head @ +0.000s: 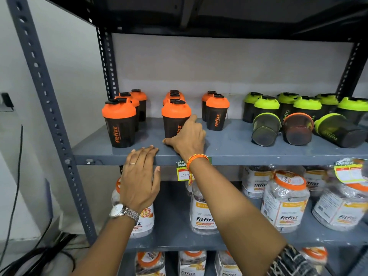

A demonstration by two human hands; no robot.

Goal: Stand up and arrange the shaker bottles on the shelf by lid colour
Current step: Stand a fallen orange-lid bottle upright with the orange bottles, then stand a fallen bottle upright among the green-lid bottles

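Nearest the camera: two bare forearms are reaching up from the bottom of the view, a watch on the left wrist and an orange thread band on the right.
Left hand [139, 176]: it is lying flat and open against the front edge of the shelf [229, 150], fingers together, holding nothing.
Right hand [189, 136]: it is resting on the shelf, loosely open around the base of the front middle orange-lidded bottle [175, 118]; fingers are touching its side and the thumb is spread on the shelf, not a closed grip.
Orange group: upright orange-lidded bottles are standing in three short columns on the left half, the front left bottle [119, 124] nearest the post.
Green group: upright green-lidded bottles [266, 105] are standing at the back right.
Fallen bottles: three are lying on their sides in front of the green group, a green one [264, 129], an orange one [297, 128] and another green one [338, 130].
Lower shelves: wrapped jars [284, 198] are sitting below, not part of the sorting.
Progress: most of the sorting is looking done; what is remaining, I judge, is standing up the three fallen bottles and moving the orange one to the left group.
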